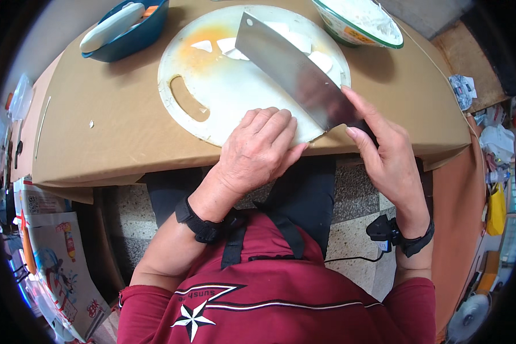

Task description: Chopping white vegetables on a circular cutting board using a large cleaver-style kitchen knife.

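My right hand [387, 149] grips a cleaver [301, 71] by its dark handle, with thumb and forefinger along the heel of the blade. The broad blade lies slanted over the white round cutting board [212, 74], its tip toward the far side. On the near edge of the board rests my left hand [264, 149], its fingers curled down; whatever is beneath them is hidden. Several white slices [321, 61] lie around and behind the blade. A small white piece [202, 45] sits apart on an orange-stained patch.
At the far left stands a blue basket [126, 43] with a long white vegetable [112, 27] and something orange in it. A green-rimmed bowl [358, 23] of white shreds is at the far right. Brown covering [114, 126] spreads over the table, whose near edge borders my lap.
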Tool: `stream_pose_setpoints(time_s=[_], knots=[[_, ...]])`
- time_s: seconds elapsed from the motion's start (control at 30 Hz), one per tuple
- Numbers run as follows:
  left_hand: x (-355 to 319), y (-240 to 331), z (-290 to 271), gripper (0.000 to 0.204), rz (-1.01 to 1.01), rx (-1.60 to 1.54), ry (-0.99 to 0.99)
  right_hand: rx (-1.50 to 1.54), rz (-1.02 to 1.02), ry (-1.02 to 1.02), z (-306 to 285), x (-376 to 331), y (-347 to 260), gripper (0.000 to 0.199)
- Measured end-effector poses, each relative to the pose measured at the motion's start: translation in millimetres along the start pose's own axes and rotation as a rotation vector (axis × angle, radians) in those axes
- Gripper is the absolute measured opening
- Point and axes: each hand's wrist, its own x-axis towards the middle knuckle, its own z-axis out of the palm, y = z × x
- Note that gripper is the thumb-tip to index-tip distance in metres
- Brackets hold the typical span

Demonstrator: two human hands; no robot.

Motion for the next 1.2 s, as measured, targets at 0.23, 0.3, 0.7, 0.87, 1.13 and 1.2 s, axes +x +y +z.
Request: stream_pose_setpoints(time_s=[0.23,0.3,0.7,0.87,1.13,1.2], knots=[[-0.5,-0.9,1.5,0.037,0.018,0.007,0.031,0.018,0.001,-0.061,2.3,-0.9,-3.2,0.051],[-1.0,-0.9,1.5,0.038,0.014,0.009,0.028,-0.008,0.005,-0.088,3.5,-0.1,-2.4,0.051],[-0.6,0.4,1.8,0.043,-0.026,0.004,0.011,-0.063,-0.006,-0.114,3.0,5.1,-10.2,0.050],[-1.3,0.0,2.4,0.043,-0.026,-0.005,0.013,-0.057,-0.014,-0.094,4.4,4.8,-12.7,0.049],[-0.9,-1.2,1.7,0.042,-0.017,0.000,0.013,-0.077,0.001,-0.119,2.3,5.8,-15.6,0.048],[-0.9,-0.7,1.5,0.042,-0.018,-0.001,0.013,-0.089,-0.018,-0.108,2.8,5.4,-14.8,0.049]])
